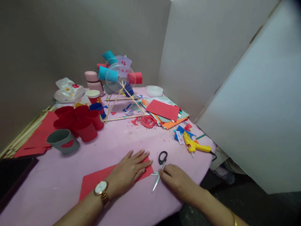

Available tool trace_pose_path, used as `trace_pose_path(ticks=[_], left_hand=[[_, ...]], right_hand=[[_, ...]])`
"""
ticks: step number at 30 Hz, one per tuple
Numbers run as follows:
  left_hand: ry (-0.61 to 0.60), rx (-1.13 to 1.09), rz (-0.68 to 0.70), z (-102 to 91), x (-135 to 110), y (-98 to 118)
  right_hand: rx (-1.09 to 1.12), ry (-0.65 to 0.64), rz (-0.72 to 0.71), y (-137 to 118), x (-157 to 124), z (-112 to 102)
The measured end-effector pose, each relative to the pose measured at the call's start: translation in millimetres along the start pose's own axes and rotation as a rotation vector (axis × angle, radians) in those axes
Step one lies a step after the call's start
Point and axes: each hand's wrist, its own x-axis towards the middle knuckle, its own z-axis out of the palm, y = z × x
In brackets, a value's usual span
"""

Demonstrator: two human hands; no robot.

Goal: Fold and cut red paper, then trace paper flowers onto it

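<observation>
My left hand [131,169] lies flat with fingers spread on a sheet of red paper [94,182] on the pink tablecloth. Curled at the scissors [162,158] is my right hand [175,180], its thumb against them near the pivot. One black handle loop shows beyond the hand; the other is hidden under my fingers. The blades stand slightly apart and point toward the near edge, one tip close to the paper's right edge.
Red cups [86,129] and a grey cup [64,142] stand at left. A stick frame [113,108] bears a wheel of coloured cups [121,77] behind. Paper sheets [163,110], red scraps [148,121] and a yellow glue gun [195,145] lie right.
</observation>
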Motion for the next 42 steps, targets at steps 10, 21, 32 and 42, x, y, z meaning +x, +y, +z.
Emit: trace_pose_path(ticks=[10, 21, 32, 42], left_hand=[[-0.009, -0.011, -0.001, -0.2, -0.9, 1.2], [-0.015, -0.067, -0.020, -3.7, 0.8, 2.8], [-0.011, -0.068, -0.006, -0.6, -0.3, 0.8], [0.017, -0.086, 0.006, 0.9, -1.5, 0.2]], right_hand=[[0.042, -0.033, -0.028, -2.1, 2.1, -2.7], [0.058, -0.098, -0.050, -4.7, 8.2, -7.8], [0.059, -0.099, -0.052, -9.2, 13.2, -8.7], [0.059, -0.102, -0.059, -11.7, 16.8, -4.8]])
